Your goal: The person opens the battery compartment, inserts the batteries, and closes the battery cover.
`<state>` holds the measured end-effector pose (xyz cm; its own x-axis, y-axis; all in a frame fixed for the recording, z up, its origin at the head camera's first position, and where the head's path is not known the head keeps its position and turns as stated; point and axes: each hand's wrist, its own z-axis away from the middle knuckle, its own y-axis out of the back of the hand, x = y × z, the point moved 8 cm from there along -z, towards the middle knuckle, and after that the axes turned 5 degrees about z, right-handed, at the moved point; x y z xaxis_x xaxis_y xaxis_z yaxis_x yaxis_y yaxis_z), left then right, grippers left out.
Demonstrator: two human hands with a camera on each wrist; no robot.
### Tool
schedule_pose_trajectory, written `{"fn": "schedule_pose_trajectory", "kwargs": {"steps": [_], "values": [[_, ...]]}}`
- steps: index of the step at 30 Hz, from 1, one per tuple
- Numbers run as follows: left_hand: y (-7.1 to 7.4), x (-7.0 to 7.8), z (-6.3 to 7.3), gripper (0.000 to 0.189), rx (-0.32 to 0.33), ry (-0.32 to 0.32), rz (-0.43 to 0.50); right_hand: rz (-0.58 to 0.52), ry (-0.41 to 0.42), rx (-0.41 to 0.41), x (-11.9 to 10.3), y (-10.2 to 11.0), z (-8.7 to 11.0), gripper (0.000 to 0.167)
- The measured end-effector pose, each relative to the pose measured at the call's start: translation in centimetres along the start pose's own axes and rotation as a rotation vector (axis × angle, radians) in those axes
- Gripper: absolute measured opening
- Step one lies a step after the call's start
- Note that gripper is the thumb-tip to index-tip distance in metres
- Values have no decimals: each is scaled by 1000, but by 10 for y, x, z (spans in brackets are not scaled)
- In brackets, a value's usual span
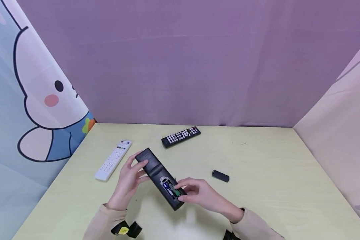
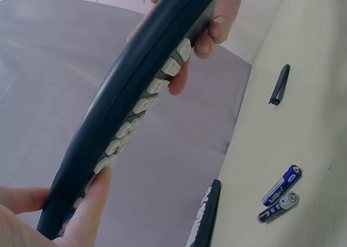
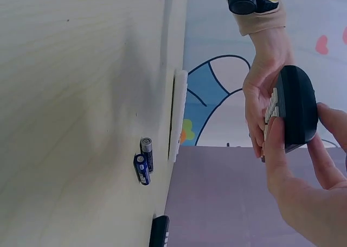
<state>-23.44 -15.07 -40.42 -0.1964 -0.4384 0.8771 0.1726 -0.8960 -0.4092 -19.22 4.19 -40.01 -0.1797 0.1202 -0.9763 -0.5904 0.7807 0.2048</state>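
A black remote control (image 1: 156,170) is held tilted above the table, its back toward the head camera. Its open battery compartment (image 1: 170,186) shows a blue battery and a green one side by side. My left hand (image 1: 130,181) grips the upper end, thumb on the back and fingers underneath. At the lower end, my right hand (image 1: 202,195) has thumb and index finger at the compartment's edge. In the right wrist view its fingers (image 3: 276,154) lie on both faces of the remote. The small black battery cover (image 1: 220,176) lies on the table to the right.
Two loose blue batteries (image 3: 143,161) lie close together on the table, hidden behind the held remote in the head view. A white remote (image 1: 113,160) lies at left, and another black remote (image 1: 181,136) near the back edge. Purple cloth (image 1: 180,66) hangs behind the table.
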Motion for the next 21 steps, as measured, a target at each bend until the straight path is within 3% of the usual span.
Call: {"fn": "schedule_pose_trajectory", "kwargs": {"steps": [21], "values": [[-7,-4,0,45,-8,-16,-1,93,-160,176,9,6,3,25]]}}
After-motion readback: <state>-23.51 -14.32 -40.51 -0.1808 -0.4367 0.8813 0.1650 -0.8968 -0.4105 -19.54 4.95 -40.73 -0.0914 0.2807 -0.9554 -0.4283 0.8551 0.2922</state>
